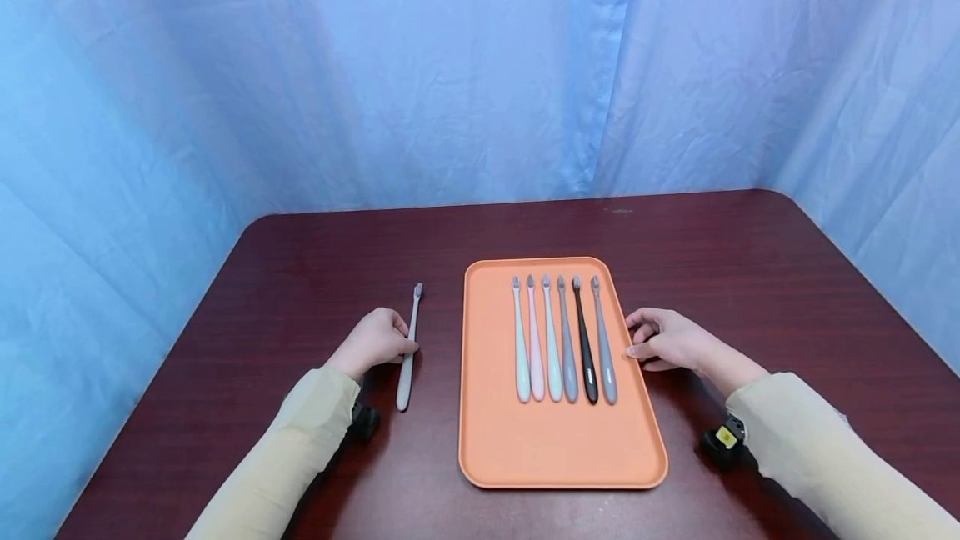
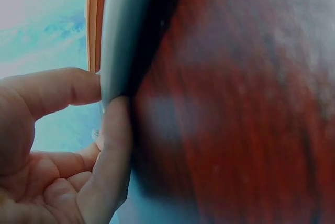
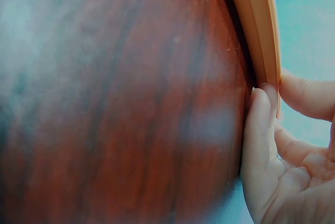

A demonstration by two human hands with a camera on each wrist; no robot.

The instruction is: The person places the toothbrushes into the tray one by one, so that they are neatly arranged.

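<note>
A grey toothbrush point(image 1: 408, 350) lies on the dark red table, left of an orange tray point(image 1: 555, 448). My left hand point(image 1: 375, 340) pinches its handle point(image 2: 120, 35) between thumb and forefinger near the middle. Several toothbrushes point(image 1: 562, 340), pale, grey and one black, lie side by side in the tray with their heads pointing away from me. My right hand point(image 1: 663, 338) is at the tray's right edge. In the right wrist view its thumb lies under the rim point(image 3: 256, 20) and a finger curls over it.
The table point(image 1: 750, 273) has rounded far corners, and blue curtains point(image 1: 450, 65) hang close behind and on both sides. A black wrist camera sits under each sleeve point(image 1: 723, 440). The left half of the tray is bare.
</note>
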